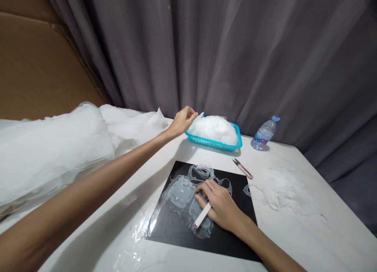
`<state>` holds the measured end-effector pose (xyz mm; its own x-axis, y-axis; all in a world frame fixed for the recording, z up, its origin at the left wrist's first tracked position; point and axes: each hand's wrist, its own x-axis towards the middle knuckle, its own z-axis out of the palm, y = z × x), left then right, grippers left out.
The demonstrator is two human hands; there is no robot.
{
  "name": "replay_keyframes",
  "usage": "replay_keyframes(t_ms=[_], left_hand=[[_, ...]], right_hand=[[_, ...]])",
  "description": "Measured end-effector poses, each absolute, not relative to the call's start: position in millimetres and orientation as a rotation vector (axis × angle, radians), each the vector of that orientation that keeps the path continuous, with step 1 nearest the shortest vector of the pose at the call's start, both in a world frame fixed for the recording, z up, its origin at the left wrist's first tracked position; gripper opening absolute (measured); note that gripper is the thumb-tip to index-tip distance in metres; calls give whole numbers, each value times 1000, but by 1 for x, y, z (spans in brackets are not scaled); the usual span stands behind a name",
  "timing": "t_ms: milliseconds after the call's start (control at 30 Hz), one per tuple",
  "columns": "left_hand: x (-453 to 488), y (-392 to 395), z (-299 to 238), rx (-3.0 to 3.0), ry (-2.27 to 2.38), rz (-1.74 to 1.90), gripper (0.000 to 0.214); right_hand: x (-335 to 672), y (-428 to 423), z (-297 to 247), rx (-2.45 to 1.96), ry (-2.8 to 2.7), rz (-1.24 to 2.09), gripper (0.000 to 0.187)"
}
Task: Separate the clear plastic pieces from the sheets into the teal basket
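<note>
Right hand (219,203) grasping white stick (202,215)

The white stick is held above the film-wrapped plastic parts (178,192), which lie on the black mat (173,228), near centre of the worktop (309,240). Left hand (185,119): at the left rim of the blue basket (210,144), far centre, fingertips beside a white wisp (200,115); grip cannot be determined.

Bare forearms (91,187), slender bare fingers (207,188)

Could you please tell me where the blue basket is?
In the head view, the blue basket sits right of the left hand, before the curtain.
</note>
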<state>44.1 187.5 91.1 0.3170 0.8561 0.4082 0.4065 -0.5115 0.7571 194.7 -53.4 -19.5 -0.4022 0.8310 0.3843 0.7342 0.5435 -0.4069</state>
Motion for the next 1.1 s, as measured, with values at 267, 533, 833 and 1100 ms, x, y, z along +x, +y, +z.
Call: replay_keyframes(t_ms=[267, 533, 833, 1100], left_hand=[[-29, 29, 28, 2396, 591, 405, 39], [-36, 1, 5, 2709, 805, 357, 54], [-25, -20, 0, 3046, 637, 549, 37], [-26, -36, 6, 2873, 446, 374, 47]], right_hand=[[217, -45, -14, -1210, -2361, 206, 18], [229, -10, -12, -1242, -2263, 252, 26], [242, -52, 14, -1269, -1468, 611, 74], [235, -88, 20, -1362, -1755, 893, 27]])
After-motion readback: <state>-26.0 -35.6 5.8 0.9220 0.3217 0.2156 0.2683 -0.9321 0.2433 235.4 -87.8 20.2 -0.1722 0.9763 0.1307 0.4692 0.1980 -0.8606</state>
